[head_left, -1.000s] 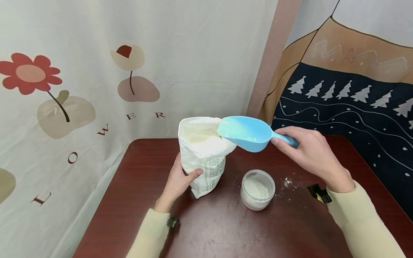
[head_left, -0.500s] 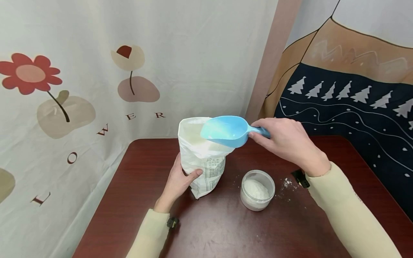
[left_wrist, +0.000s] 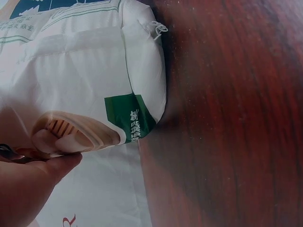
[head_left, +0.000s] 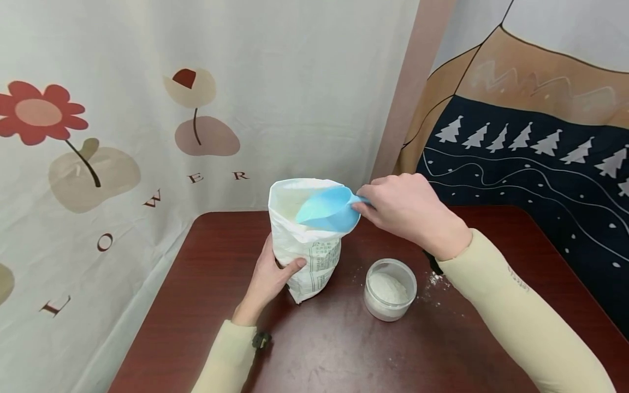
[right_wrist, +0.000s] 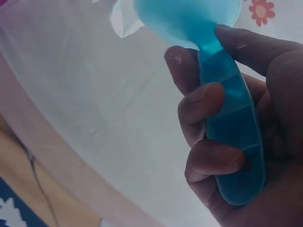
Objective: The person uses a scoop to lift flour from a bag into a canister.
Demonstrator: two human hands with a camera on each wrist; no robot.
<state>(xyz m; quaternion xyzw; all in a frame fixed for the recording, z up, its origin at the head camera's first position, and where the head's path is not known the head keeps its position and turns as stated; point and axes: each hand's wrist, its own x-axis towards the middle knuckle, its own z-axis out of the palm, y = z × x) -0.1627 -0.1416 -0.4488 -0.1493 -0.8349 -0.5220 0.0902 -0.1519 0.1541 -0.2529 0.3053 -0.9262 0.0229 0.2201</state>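
Farthest left, beyond the left hand (head_left: 267, 275), a white curtain (head_left: 118, 49) printed with flowers hangs behind the dark red bench (head_left: 324, 349). The left hand is clamped on the side of a white bag (head_left: 314, 265), its thumb across the front. The bag stands on the bench just right of that hand, and pale powder (head_left: 290, 206) shows inside its mouth, above the thumb.

Between the 2 hands, the blue scoop (head_left: 326, 207) slants down into that mouth. About 1 second ago it was over the right edge, with much of its bowl outside; now its tip sits lower within the bag. Whether it touches the powder I cannot tell, and no clear heap shows in it. The right hand (head_left: 405, 207) has come left with it, to just beside the rim; the right wrist view shows its fingers curled firmly round the handle (right_wrist: 232, 125).

Nearer the person than the right hand, a clear jar (head_left: 388, 313) partly filled with white powder stays put, with spilled specks (head_left: 435, 279) to its right. The left hand and bag also hold their place. To my reading, the change puts the work at dipping into a steadied bag.
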